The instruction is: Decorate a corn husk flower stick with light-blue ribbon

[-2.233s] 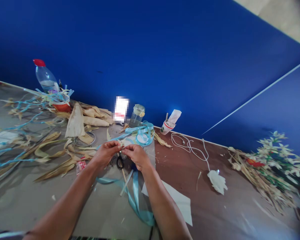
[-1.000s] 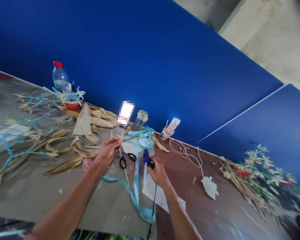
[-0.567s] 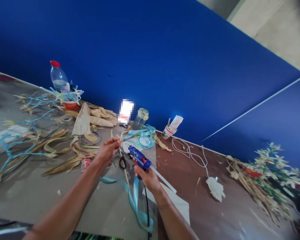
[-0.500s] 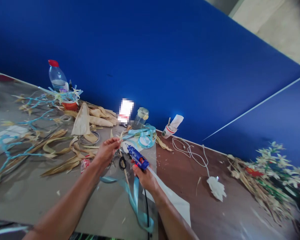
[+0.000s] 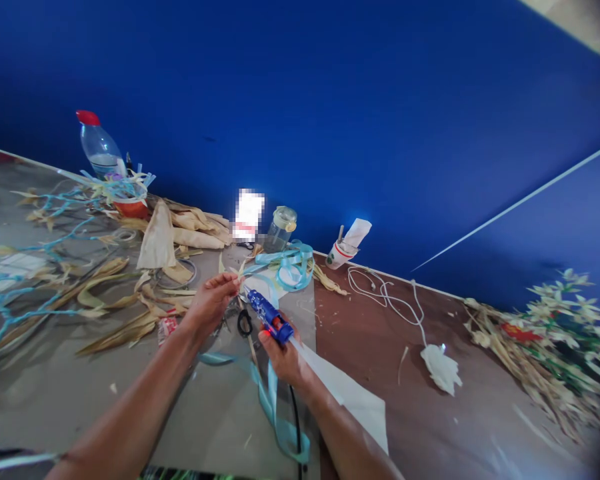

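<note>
My right hand (image 5: 286, 363) grips a blue hot glue gun (image 5: 266, 312), with a glue stick out of its back end and a black cord hanging below. The gun's nozzle points up and left, close to the fingertips of my left hand (image 5: 214, 303); whether it touches is too small to tell. Those left fingers are pinched on a small pale piece of dried husk (image 5: 241, 269). Black-handled scissors (image 5: 245, 323) lie beneath the hands. Light blue ribbon (image 5: 267, 393) trails on the table below, and more loops of it lie behind the gun.
Dried husks (image 5: 195, 227), blue-wrapped branches (image 5: 35, 310) and a red-capped bottle (image 5: 97, 143) occupy the left. A lidded jar (image 5: 281, 230) and white cup (image 5: 339, 255) stand by the blue wall. To the right lie a white cable (image 5: 395, 303), a leaf-shaped white object (image 5: 441, 370) and white flowers (image 5: 570, 310).
The glue gun's nozzle has come slightly left and up, nearer my left fingertips. The left hand keeps its pinch, and the camera view has shifted a little.
</note>
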`<state>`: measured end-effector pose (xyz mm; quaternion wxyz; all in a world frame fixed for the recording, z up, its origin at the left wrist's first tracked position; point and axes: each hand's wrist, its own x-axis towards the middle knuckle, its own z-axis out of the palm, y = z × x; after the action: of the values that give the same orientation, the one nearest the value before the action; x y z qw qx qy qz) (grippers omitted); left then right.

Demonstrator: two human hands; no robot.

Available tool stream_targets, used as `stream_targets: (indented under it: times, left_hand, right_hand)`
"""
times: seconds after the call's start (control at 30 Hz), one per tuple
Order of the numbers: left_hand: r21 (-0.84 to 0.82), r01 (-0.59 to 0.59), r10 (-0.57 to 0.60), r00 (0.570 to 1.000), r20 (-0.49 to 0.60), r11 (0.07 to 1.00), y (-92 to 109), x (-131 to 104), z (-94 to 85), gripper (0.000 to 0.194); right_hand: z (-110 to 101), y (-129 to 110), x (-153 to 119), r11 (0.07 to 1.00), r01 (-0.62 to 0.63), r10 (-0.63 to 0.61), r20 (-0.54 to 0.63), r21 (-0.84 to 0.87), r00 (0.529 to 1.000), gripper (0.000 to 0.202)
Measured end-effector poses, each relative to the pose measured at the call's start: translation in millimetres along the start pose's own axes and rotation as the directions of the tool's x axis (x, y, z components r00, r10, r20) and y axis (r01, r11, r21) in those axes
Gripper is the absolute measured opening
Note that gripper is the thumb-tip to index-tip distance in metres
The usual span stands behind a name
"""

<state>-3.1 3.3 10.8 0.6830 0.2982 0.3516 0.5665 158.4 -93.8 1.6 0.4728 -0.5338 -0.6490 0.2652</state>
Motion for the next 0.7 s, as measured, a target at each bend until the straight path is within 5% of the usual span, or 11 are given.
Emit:
stream_targets:
  times: [0.7]
  left_hand:
    - [-0.064,0.066,-0.065,0.998,0.024,0.996,0.6,0.6,-0.7,0.016]
  right_hand:
    - [-1.7,-4.2,5.7,0.995,0.015,-0.008,0.074,-0.098,0.997,0.02]
